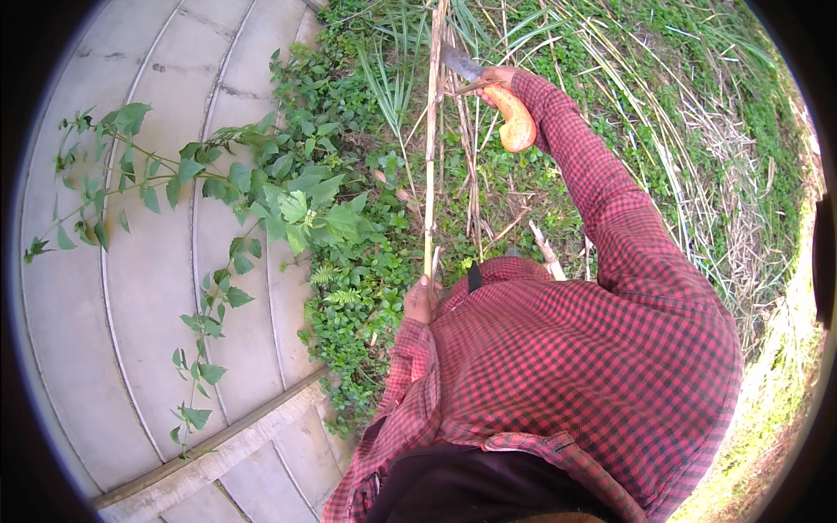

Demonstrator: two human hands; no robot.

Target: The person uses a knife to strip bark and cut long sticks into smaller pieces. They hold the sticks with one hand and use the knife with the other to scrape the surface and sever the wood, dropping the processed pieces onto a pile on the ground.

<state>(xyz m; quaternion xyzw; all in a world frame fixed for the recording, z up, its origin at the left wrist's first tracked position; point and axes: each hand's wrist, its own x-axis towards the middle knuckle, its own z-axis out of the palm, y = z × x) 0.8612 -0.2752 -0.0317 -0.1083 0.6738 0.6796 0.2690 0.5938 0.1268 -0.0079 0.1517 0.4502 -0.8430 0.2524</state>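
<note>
My left hand [420, 301] is closed around the lower end of a long, pale yellow-green cane stalk [431, 166], close to my body. The stalk runs away from me past the top of the view. In my right hand [499, 78], held out ahead with the arm stretched, is a machete with a curved orange handle [518, 129]. Its dark metal blade [460, 63] points left and reaches the stalk or lies just behind it; which one I cannot tell. Dry leaf strips hang beside the stalk, below the blade.
A pale slab wall [166, 261] with grooved seams rises at the left, and a leafy vine [235, 179] spreads across it. Low green plants [349, 296] grow along its foot. Cut dry stalks and long leaves [645, 113] litter the grass on the right.
</note>
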